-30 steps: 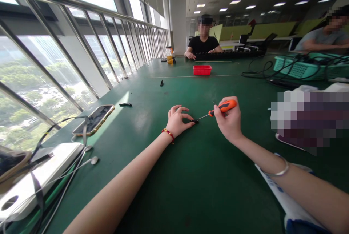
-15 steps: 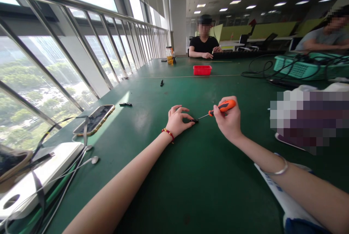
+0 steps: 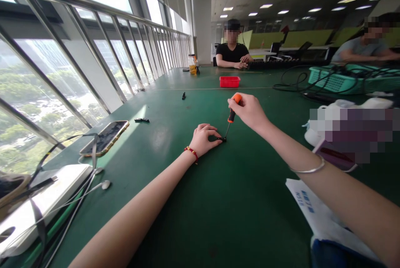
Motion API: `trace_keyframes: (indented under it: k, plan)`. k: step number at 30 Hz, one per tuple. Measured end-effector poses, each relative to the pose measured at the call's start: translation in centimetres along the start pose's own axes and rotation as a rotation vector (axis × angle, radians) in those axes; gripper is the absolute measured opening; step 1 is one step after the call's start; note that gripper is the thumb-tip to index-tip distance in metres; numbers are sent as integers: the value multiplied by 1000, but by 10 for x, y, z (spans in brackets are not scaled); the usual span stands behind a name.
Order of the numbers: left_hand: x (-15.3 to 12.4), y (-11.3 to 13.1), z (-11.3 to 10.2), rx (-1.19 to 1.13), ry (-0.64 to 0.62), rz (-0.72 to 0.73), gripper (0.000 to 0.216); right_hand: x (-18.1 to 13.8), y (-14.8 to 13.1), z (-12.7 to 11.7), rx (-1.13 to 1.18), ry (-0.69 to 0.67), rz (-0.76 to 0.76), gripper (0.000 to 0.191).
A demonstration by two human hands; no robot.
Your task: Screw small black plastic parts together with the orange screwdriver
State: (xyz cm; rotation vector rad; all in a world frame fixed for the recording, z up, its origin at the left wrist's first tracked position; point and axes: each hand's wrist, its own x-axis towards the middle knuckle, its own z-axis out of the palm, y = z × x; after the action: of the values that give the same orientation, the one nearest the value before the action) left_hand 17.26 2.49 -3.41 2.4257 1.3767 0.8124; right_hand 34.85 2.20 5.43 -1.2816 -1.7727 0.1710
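Note:
Between thumb and fingers, my left hand pinches a small black part against the green tabletop. My right hand is closed around the orange and black handle of a screwdriver. The screwdriver stands steeply, its handle up and its thin shaft running down to the black part. The tip is at the right end of that part; whether it sits in a screw is too small to tell.
Two black pieces lie to the left and farther back. A red tray stands ahead. A phone and earphones lie left, a teal basket with cables right. A person sits opposite, another at far right.
My right hand has risen and moved left, swinging the screwdriver from a low slant to nearly upright over the black part. My left hand keeps its pinch in place.

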Motion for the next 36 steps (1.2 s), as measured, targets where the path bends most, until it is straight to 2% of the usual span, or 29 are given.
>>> trace_keyframes:
  k: [2,3,5,7,12,16,18,21,22,25,28,31,34,36]
  plan:
    - [1,-1,0,-19,-3,2,14,9,-4,-6,-103,-26,-6,12]
    - [1,-1,0,-24,-1,3,14,12,-6,-10,-182,-43,-4,12]
    - [1,-1,1,-30,4,7,13,16,-13,-18,-313,-146,-23,10]
    - [1,-2,1,-34,6,11,13,18,-20,-24,-341,-258,-36,11]
    - [0,-2,1,-27,12,28,14,18,-28,-28,-416,-164,-42,36]
    - [-2,-2,1,-3,13,42,15,20,-20,-33,-369,-184,17,11]
    - [-3,-2,1,9,13,55,15,21,-16,-39,-287,-238,59,15]
    - [-5,-3,1,25,18,77,16,21,-14,-45,-190,-334,82,10]
    - [-5,-3,2,26,20,82,16,20,-15,-45,-190,-343,76,15]
    - [-5,-3,2,24,19,87,16,18,-18,-42,-276,-238,34,35]
    - [-4,-3,2,23,18,89,17,16,-25,-37,-364,-143,-4,33]
    - [-5,-2,2,22,20,94,17,14,-31,-35,-355,-206,25,16]
    - [-5,-2,1,10,16,95,17,12,-34,-36,-280,-309,71,21]
    - [-5,-1,0,5,16,91,16,12,-35,-37,-299,-315,81,34]
